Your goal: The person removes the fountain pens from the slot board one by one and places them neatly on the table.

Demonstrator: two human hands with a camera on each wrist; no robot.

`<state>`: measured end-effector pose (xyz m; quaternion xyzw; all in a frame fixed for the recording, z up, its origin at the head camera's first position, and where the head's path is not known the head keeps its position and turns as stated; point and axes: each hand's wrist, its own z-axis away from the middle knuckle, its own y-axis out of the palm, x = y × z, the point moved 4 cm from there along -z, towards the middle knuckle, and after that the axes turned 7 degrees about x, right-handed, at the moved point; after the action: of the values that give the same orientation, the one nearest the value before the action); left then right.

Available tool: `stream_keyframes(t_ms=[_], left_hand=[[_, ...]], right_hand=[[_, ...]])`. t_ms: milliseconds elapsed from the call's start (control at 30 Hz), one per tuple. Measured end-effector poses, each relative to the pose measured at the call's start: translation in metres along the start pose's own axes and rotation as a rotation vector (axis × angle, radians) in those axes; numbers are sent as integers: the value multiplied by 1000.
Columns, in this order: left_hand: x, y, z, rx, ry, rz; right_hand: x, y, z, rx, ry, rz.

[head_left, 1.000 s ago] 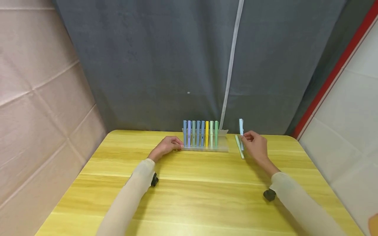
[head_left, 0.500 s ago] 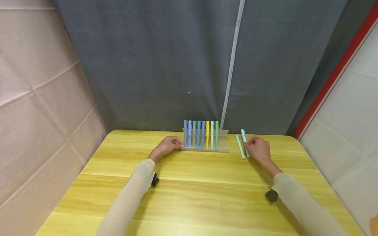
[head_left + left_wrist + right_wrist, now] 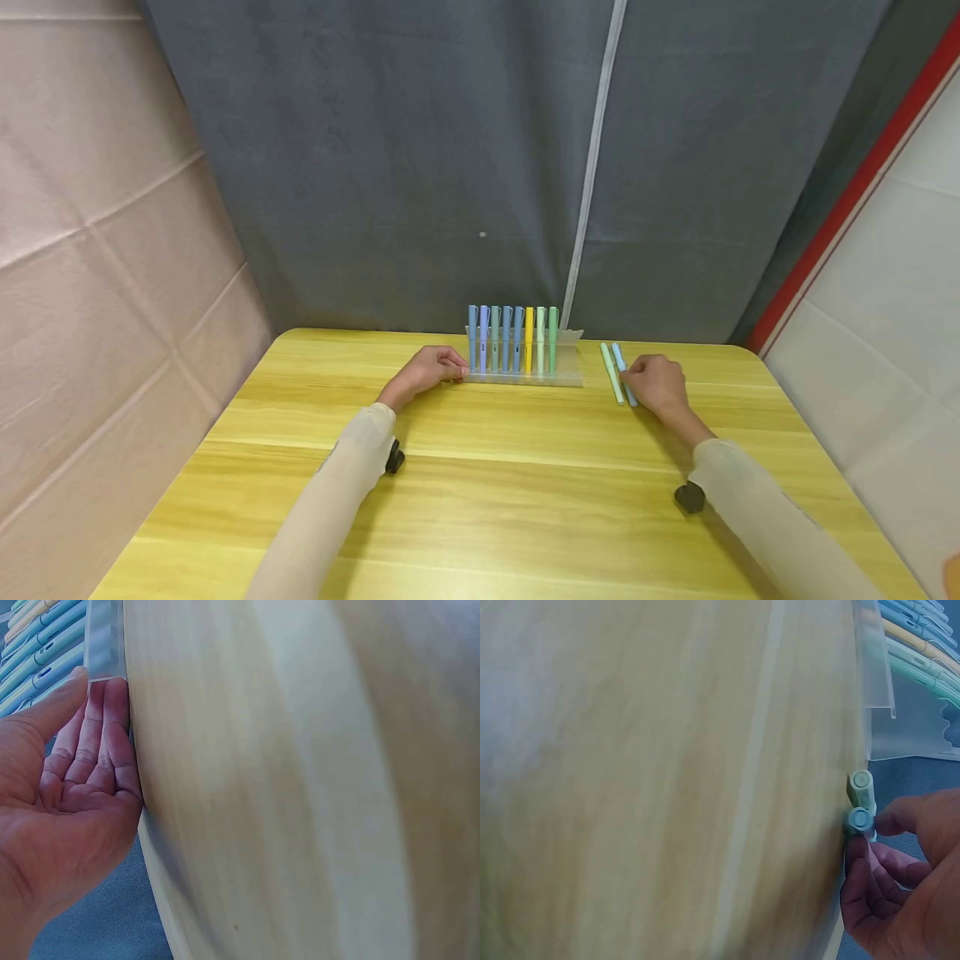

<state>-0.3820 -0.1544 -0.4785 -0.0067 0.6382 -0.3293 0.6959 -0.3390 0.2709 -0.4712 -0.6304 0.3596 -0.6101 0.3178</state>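
Note:
A clear acrylic pen rack (image 3: pixel 568 368) stands near the back of the table with several capped pens upright in a row, blue, lilac, grey-green, yellow and green. At its left end, my left hand (image 3: pixel 427 370) holds the rack's lower corner between thumb and fingers; the left wrist view shows the fingertips against the rack's end (image 3: pixel 105 645). To the right of the rack, my right hand (image 3: pixel 658 385) pinches a light blue pen (image 3: pixel 618 357) lying on the table. Beside that pen, on its left, lies a light green pen (image 3: pixel 611 372). Both pen ends face the right wrist camera.
The wood-grain table (image 3: pixel 495 500) spreads in front of the rack. A grey curtain (image 3: pixel 390 183) hangs right behind the table's back edge. Pale panels flank both sides, the right one (image 3: pixel 900 317) edged in red. The rack's right section holds no pen.
My right hand has lowered the light blue pen from a raised, upright pose to flat on the table, right of the light green pen. The left hand has stayed at the rack.

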Motion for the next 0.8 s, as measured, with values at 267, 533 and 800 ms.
stream_keyframes(t_ms=[267,533,800], left_hand=[[2,1,-2,2,6,-4],[3,0,-3,1,12,-1],[1,0,-2,-5,15,-3]], right_hand=[[2,2,0,24,5,32],[6,2,0,35,14,77],[10,0,1,35,6,104]])
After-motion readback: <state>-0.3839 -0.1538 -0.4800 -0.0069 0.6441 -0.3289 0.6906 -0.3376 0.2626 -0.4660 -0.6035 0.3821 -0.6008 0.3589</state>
